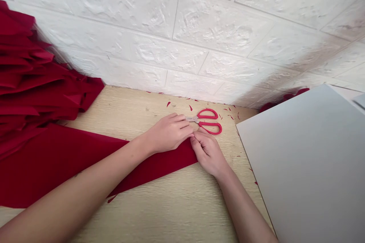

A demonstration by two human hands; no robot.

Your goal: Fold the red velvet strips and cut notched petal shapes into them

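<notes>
A long piece of dark red fabric (pixel 165 165) lies across the wooden table, its narrow end between my hands. My left hand (pixel 172 133) rests over the upper edge of that end, fingers closed on it; the fingertips are partly hidden. Close beside it, my right hand (pixel 208 151) pinches the fabric's right tip between thumb and curled fingers. Just beyond both hands lies a pair of scissors with red handles (pixel 220 125). Its metal blades point left and pass out of sight behind my left fingers.
A tall heap of red fabric (pixel 37 79) stands at the left against the white brick-patterned wall (pixel 211 22). Small red scraps (pixel 191 108) litter the table (pixel 176 205) along the wall. A large pale grey panel (pixel 308 159) takes up the right side, with more red fabric (pixel 273 102) behind it.
</notes>
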